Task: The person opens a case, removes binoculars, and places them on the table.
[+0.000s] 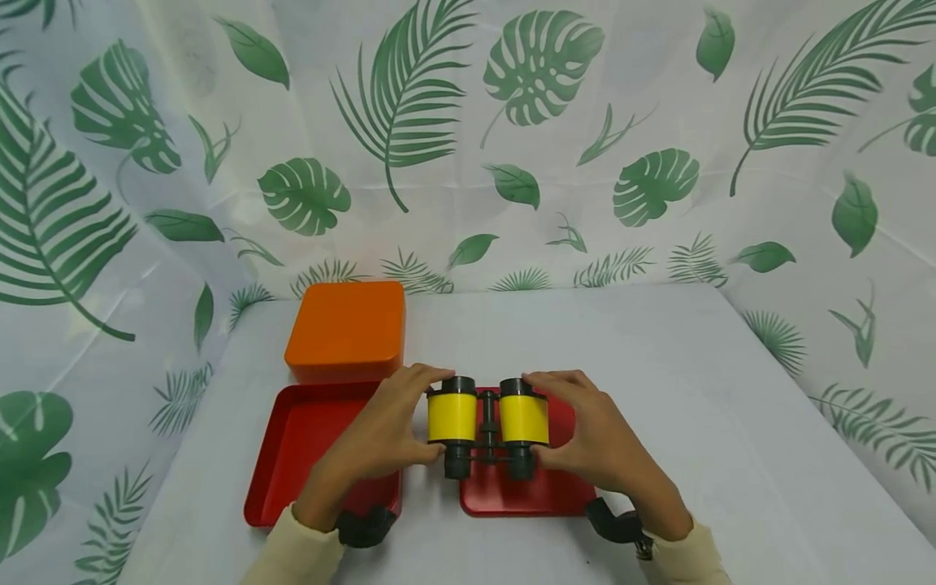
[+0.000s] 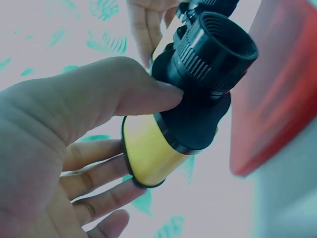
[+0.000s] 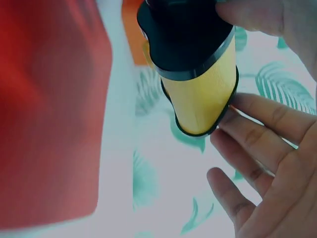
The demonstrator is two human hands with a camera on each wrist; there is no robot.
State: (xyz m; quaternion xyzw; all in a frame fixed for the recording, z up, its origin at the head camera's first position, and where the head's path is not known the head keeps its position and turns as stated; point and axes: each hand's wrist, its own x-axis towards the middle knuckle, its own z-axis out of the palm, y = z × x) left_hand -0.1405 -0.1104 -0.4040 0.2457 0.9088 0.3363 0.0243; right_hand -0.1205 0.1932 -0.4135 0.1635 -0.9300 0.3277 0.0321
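a white table [image 1: 731, 422] stands enclosed by white sheeting [image 1: 468, 122] printed with green leaves.

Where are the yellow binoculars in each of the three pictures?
Head: the binoculars sit at bottom middle, held between the left hand and right hand.
Left wrist: one yellow barrel fills the middle.
Right wrist: one barrel hangs at top middle.
Shared landmark: the red tray.
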